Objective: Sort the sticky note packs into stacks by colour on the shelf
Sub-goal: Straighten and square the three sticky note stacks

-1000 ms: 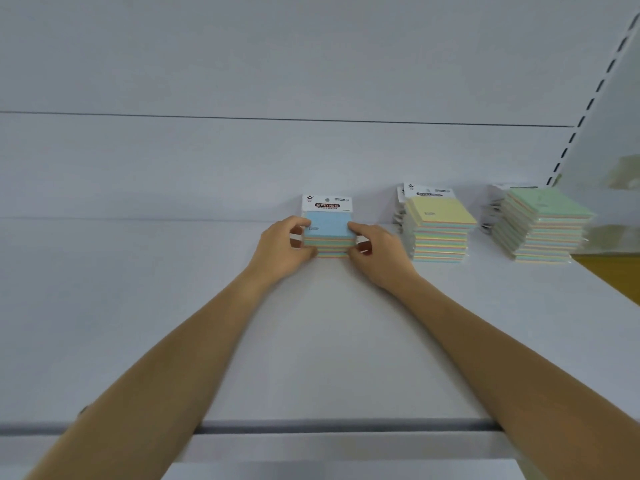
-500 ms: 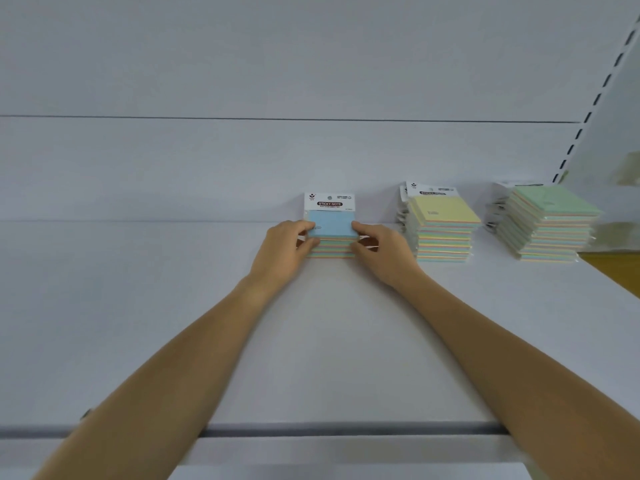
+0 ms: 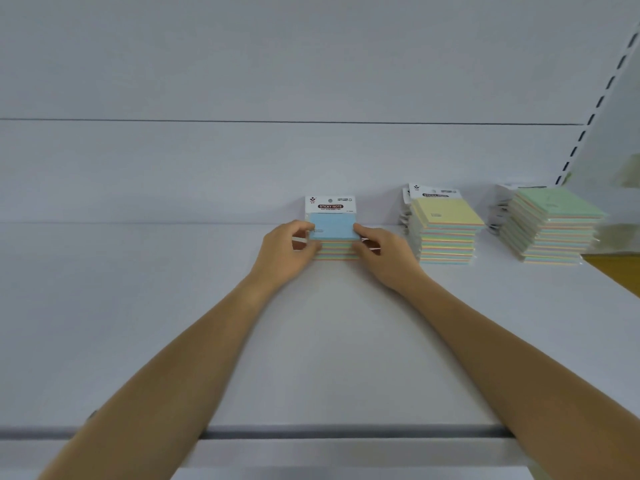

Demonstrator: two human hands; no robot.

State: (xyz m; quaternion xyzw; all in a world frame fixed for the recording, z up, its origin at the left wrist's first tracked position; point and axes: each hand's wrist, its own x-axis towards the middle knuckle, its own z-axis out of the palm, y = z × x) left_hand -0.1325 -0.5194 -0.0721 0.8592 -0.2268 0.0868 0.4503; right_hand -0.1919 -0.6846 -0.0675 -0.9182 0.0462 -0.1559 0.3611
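Observation:
A short stack of blue-topped sticky note packs (image 3: 333,227) stands near the back of the white shelf (image 3: 173,323), its top pack showing a white "STICKY NOTE" header card. My left hand (image 3: 285,249) grips the stack's left side and my right hand (image 3: 382,256) grips its right side, thumbs on the top pack. To the right stands a taller yellow-topped stack (image 3: 446,230). Further right is a green-topped stack (image 3: 550,225), leaning slightly.
The shelf's back panel (image 3: 242,168) rises just behind the stacks. A slotted upright (image 3: 595,109) runs up at the far right. The shelf's front edge (image 3: 346,433) crosses under my forearms. A brown surface (image 3: 616,268) shows beyond the shelf's right end.
Both hands stay on the blue-topped stack, which sits slightly further back towards the panel than a second ago. The yellow and green stacks have not moved.

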